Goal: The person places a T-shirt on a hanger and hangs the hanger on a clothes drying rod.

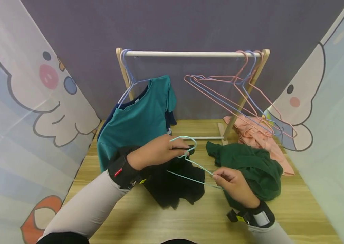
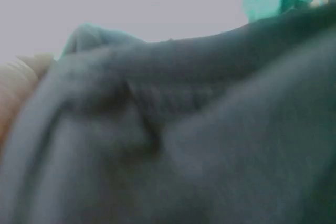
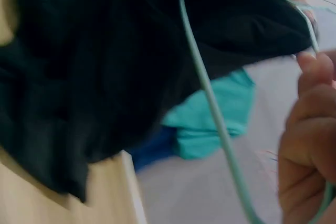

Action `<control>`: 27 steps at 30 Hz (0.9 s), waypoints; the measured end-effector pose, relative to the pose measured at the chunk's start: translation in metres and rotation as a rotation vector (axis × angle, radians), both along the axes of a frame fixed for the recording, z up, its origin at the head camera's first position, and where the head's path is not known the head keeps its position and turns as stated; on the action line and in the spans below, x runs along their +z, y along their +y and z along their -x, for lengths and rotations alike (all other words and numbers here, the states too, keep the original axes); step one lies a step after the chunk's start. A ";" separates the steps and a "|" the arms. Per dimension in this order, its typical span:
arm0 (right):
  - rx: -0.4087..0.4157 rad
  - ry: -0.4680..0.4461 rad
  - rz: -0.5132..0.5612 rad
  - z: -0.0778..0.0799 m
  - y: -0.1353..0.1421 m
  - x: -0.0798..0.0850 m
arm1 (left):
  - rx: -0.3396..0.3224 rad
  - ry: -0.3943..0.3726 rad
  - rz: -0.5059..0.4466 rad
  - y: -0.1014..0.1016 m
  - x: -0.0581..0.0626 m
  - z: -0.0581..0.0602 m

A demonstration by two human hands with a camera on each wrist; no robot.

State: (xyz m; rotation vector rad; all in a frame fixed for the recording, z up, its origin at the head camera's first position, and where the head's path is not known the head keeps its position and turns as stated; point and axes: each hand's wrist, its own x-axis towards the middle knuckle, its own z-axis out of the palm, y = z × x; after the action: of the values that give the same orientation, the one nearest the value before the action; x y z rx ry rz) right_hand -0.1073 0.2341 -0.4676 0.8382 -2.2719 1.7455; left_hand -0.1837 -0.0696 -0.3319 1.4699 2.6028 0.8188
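Note:
A mint-green wire hanger is between my two hands. My left hand grips it just below the hook, together with the bunched edge of a black garment. Further along, the thumb and fingertips of my right hand pinch the hanger's right shoulder. One end of the hanger runs into the garment, where it is hidden by the cloth. The garment hangs down from my left hand over the table; its dark cloth fills most of the left wrist view, blurred.
A rack with a white rail stands behind. A teal T-shirt and a navy garment hang at its left; pink and blue hangers hang at its right. Dark green cloth and pink cloth lie on the right of the wooden table.

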 end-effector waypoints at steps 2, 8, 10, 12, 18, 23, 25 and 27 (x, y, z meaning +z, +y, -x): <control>-0.039 0.003 0.032 -0.001 -0.008 -0.010 | 0.043 -0.009 0.015 0.000 -0.003 -0.002; -0.100 -0.007 0.186 -0.001 -0.012 -0.024 | 0.190 -0.007 0.052 -0.004 -0.005 -0.006; -0.080 -0.027 0.244 0.000 -0.011 -0.028 | 0.186 0.039 0.075 -0.007 -0.005 -0.006; -0.046 -0.043 0.294 0.001 -0.010 -0.031 | 0.168 0.101 0.094 -0.011 -0.005 -0.007; 0.050 -0.030 0.417 0.003 -0.007 -0.041 | 0.159 0.303 0.060 -0.030 -0.002 -0.011; 0.061 -0.012 0.438 0.003 -0.005 -0.043 | 0.163 0.493 0.039 -0.056 -0.010 -0.012; 0.053 -0.018 0.440 0.002 -0.004 -0.043 | 0.159 0.546 0.034 -0.065 -0.016 -0.011; 0.048 -0.025 0.442 0.002 -0.002 -0.041 | 0.169 0.572 0.030 -0.073 -0.022 -0.010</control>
State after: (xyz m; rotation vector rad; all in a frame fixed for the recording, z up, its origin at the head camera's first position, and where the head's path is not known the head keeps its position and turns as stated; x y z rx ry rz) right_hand -0.1089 0.2319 -0.5091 0.7817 -1.7787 2.1701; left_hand -0.1740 -0.1421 -0.3537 1.6957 3.1598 0.4015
